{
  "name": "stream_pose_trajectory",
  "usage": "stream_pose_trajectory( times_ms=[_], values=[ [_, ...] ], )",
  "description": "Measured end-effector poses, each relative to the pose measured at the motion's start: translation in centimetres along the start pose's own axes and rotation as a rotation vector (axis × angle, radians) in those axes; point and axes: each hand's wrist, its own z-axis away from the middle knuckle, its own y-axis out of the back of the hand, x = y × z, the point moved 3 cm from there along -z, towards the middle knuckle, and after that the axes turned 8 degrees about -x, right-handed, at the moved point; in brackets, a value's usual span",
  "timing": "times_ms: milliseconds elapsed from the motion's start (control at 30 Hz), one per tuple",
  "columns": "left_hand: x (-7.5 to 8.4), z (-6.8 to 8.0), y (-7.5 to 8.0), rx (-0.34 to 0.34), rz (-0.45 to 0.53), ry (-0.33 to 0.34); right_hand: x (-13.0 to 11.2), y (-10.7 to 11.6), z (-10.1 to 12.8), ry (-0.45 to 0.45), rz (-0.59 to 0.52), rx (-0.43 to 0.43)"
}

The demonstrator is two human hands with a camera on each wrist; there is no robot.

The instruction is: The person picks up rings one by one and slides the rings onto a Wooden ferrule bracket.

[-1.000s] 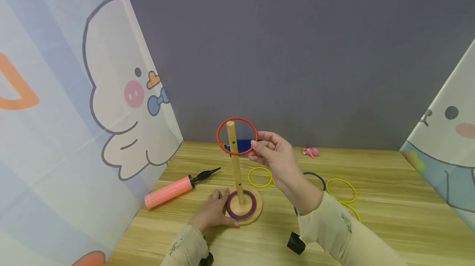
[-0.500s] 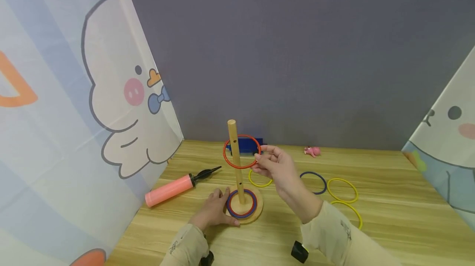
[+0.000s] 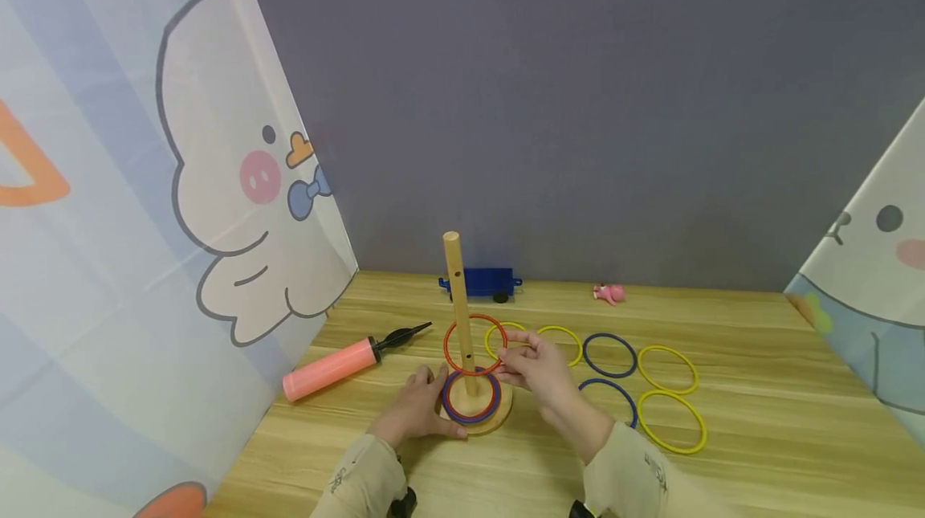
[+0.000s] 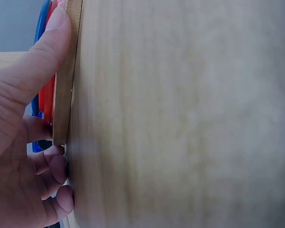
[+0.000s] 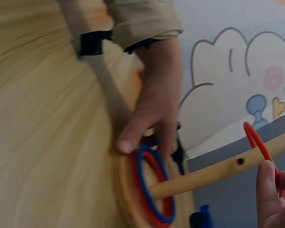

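Lowered since half a second ago, the red ring (image 3: 474,344) now circles the wooden peg (image 3: 458,305) low down, just above the base (image 3: 499,413).

Right hand (image 3: 538,367), forearm reaching in from 5 o'clock, pinches the ring's rim at 3 o'clock of the peg. Left hand (image 3: 417,409) rests on the table (image 3: 759,454) at 9 o'clock, thumb and fingers gripping the base edge, beside the stacked blue ring (image 3: 471,407).
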Motion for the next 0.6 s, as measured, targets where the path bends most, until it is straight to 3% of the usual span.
stream_pose_trajectory(
  times_ms=[333,600],
  values=[
    [0.0,-0.1,-0.2,0.006,-0.007,0.013,5.5,1.0,-0.4,-0.048,0.081,-0.050],
    [-0.2,-0.2,-0.2,-0.002,-0.003,0.015,7.8,1.5,-1.0,-0.058,0.099,-0.041]
  ],
)
